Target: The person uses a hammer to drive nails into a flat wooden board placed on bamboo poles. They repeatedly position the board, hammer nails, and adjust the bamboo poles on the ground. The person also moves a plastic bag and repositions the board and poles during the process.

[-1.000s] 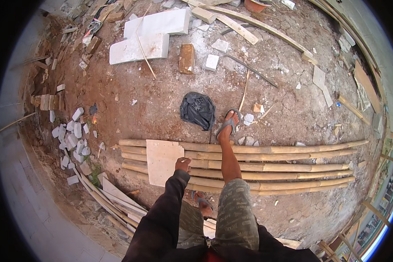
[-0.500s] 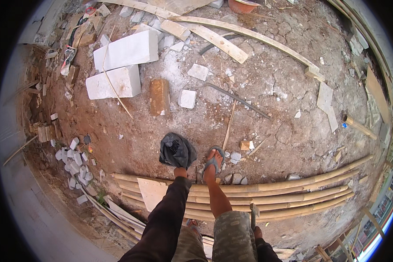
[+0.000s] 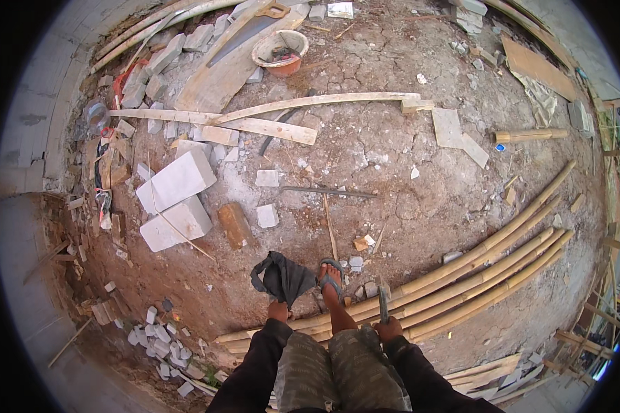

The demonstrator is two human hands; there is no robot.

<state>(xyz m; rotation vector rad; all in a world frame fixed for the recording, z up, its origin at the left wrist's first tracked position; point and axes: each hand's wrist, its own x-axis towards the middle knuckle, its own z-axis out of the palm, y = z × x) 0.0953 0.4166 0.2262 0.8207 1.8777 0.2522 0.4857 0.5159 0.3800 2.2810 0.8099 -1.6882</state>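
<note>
"So, what has the left hand point(image 3: 277, 312) got?"

"A black bag point(image 3: 291, 281). The fingers are curled closed on its near edge, and the bag spreads out from them toward twelve o'clock, with a loop standing out at nine."

"Does it touch the ground point(image 3: 393, 179)?"

"From above, one cannot tell."

"And the right hand point(image 3: 390, 329)?"

"Those fingers are wrapped round the dark handle of a tool point(image 3: 384, 306), which points to twelve. Its head is too small to make out clearly."

"What lies about the bag?"

"A sandalled foot point(image 3: 331, 277) just beside it at three. A brown block point(image 3: 235, 226) is near, between ten and eleven, and two white blocks point(image 3: 177, 182) sit farther out that way. Bamboo poles point(image 3: 448, 270) sweep from eight, passing below both hands, round to two."

"Farther off?"

"At twelve, well apart, a basin point(image 3: 280, 65) with an orange side. A handsaw point(image 3: 244, 36) lies near the basin, at its ten. White rubble point(image 3: 160, 341) is heaped at the bag's eight."
</note>
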